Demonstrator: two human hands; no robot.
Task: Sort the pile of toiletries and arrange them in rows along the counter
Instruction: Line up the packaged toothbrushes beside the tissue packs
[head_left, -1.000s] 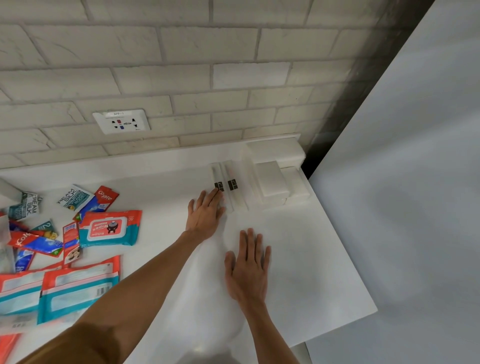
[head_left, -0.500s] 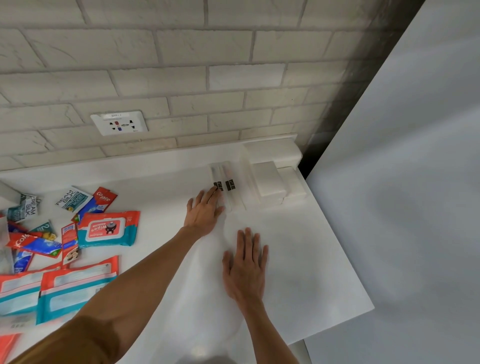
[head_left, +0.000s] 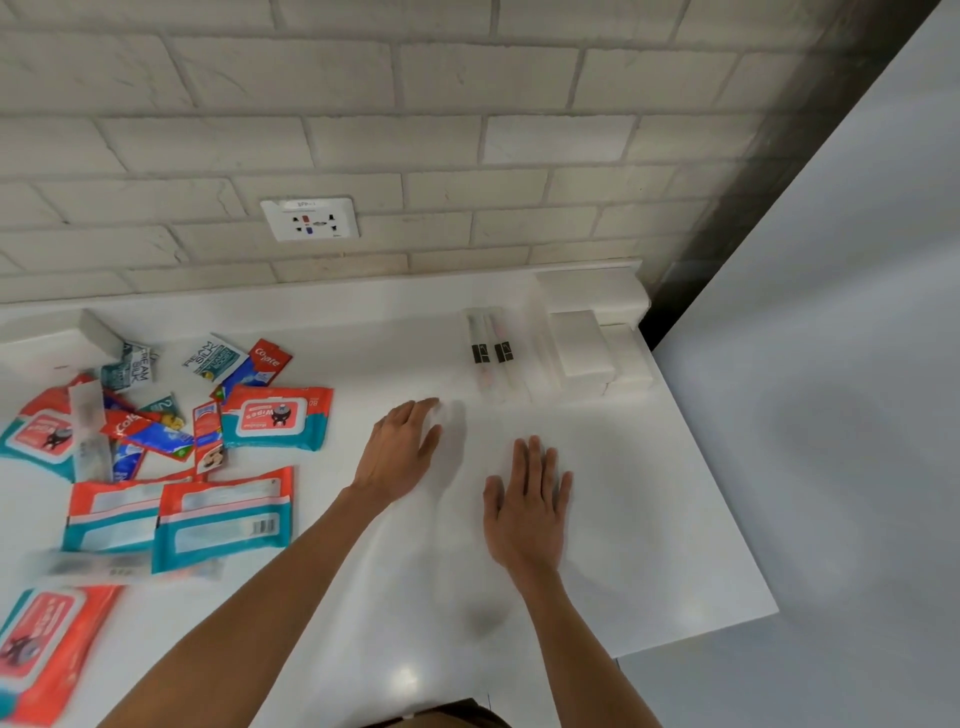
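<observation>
Both hands, left hand (head_left: 400, 447) and right hand (head_left: 527, 499), are laid open and empty on the white counter (head_left: 649, 519), near two packaged toothbrushes (head_left: 491, 353).

Home bathroom: white counter (head_left: 649, 519), tiled wall (head_left: 467, 130), wall socket (head_left: 310, 219), scattered toiletries (head_left: 156, 431).

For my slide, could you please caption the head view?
Both bare hands, left and right, rest empty on the white counter between unsorted red-and-teal wipes packets and aligned clear-wrapped toothbrushes.

Counter (head_left: 649, 519) bare round both hands; pile of toiletries (head_left: 171, 447) blocks left, white boxes (head_left: 587, 343) at back.
</observation>
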